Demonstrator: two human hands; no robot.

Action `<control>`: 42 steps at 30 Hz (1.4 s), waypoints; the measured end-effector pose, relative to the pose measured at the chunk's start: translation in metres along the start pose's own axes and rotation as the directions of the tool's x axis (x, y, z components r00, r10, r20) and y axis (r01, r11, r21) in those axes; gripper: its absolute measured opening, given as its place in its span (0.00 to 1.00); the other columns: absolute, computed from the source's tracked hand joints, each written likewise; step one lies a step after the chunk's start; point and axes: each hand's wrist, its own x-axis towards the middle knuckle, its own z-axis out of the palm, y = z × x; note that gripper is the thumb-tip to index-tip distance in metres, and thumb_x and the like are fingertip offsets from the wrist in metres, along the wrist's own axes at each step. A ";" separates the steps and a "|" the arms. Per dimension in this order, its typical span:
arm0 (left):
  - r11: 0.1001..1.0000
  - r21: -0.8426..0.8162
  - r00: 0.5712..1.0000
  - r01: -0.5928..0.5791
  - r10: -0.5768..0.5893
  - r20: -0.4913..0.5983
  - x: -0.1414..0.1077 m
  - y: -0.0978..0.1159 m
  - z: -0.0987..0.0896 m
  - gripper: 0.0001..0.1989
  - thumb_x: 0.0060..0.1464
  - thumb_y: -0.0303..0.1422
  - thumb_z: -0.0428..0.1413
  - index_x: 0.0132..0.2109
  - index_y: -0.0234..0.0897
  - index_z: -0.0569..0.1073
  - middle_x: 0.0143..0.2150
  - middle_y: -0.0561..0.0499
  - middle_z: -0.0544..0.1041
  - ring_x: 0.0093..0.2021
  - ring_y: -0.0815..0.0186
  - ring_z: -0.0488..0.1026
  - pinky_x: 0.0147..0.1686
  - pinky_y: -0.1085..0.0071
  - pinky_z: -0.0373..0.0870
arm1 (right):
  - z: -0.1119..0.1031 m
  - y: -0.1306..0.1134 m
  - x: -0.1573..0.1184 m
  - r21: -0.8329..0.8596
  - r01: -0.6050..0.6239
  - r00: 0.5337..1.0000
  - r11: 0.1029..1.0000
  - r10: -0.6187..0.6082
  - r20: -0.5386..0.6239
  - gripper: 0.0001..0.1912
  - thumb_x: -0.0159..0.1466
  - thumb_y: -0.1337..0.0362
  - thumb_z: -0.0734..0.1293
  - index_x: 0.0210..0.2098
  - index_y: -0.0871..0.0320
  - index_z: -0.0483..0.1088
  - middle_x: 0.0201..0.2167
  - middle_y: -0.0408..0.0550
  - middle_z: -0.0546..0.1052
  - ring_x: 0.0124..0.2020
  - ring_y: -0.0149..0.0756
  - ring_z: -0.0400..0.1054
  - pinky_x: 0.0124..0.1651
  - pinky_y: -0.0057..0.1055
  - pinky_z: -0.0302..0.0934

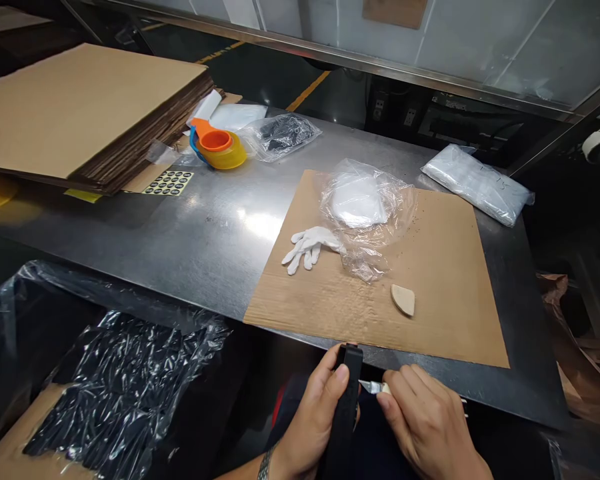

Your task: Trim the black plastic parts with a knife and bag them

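Note:
My left hand (316,415) is closed around a long black part (347,400), held upright at the table's near edge with the thumb pressed on its face. In my right hand (424,417) is a craft knife (375,387), its pointed blade aimed left and reaching the black part's right side. Whether the blade touches the part I cannot tell. Beyond my hands lies a cardboard sheet (455,320). On it are a white glove (311,247), a small tan quarter-round pad (403,300) and a clear plastic bag (400,207) with white sheets inside.
Stacked cardboard (95,113) fills the far left of the metal table (220,247). Near it are an orange and yellow tape dispenser (220,147), a sticker sheet (168,183) and a bag with dark contents (285,133). Plastic-wrapped black items (130,387) sit lower left; a clear-wrapped pack (477,183) lies right.

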 end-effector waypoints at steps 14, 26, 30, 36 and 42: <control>0.998 -0.054 0.999 0.036 -0.038 -0.025 0.001 -0.001 0.000 0.35 0.47 0.51 0.56 0.58 0.41 0.59 0.21 0.58 0.64 0.20 0.74 0.61 0.18 0.79 0.55 | -0.002 -0.002 0.002 0.000 0.010 1.000 1.000 -0.010 -0.025 0.17 0.69 0.63 0.51 0.28 0.57 0.65 0.20 0.43 0.66 0.22 0.30 0.58 0.26 0.28 0.47; 0.999 -0.039 1.000 0.014 -0.014 -0.016 -0.002 -0.001 0.001 0.34 0.50 0.49 0.54 0.59 0.39 0.56 0.21 0.59 0.63 0.19 0.74 0.60 0.18 0.79 0.55 | 0.000 0.002 0.000 -0.015 0.001 1.000 1.000 -0.001 0.009 0.16 0.69 0.62 0.52 0.30 0.57 0.66 0.21 0.43 0.67 0.23 0.31 0.60 0.27 0.28 0.48; 1.000 -0.026 1.000 -0.015 0.016 0.008 0.000 -0.002 0.001 0.29 0.52 0.48 0.52 0.56 0.39 0.57 0.24 0.57 0.64 0.18 0.76 0.59 0.16 0.79 0.53 | 0.002 0.005 0.000 -0.017 -0.055 0.998 0.998 0.055 -0.034 0.16 0.69 0.62 0.52 0.31 0.57 0.66 0.21 0.43 0.67 0.23 0.31 0.60 0.27 0.28 0.47; 0.999 -0.006 0.998 -0.036 0.036 0.042 0.003 -0.004 0.000 0.23 0.54 0.49 0.50 0.50 0.38 0.61 0.23 0.58 0.62 0.17 0.77 0.58 0.15 0.80 0.53 | 0.003 0.007 0.001 0.026 -0.058 0.997 0.998 0.059 -0.053 0.17 0.70 0.61 0.51 0.32 0.58 0.66 0.21 0.43 0.66 0.23 0.30 0.59 0.28 0.28 0.47; 0.999 -0.005 0.997 -0.037 0.038 0.066 0.002 -0.005 -0.001 0.22 0.54 0.49 0.50 0.48 0.39 0.61 0.22 0.59 0.61 0.16 0.77 0.58 0.15 0.80 0.53 | 0.002 0.004 0.002 0.003 -0.004 0.997 1.000 0.005 -0.083 0.15 0.69 0.62 0.52 0.33 0.59 0.66 0.21 0.43 0.66 0.23 0.31 0.58 0.28 0.28 0.46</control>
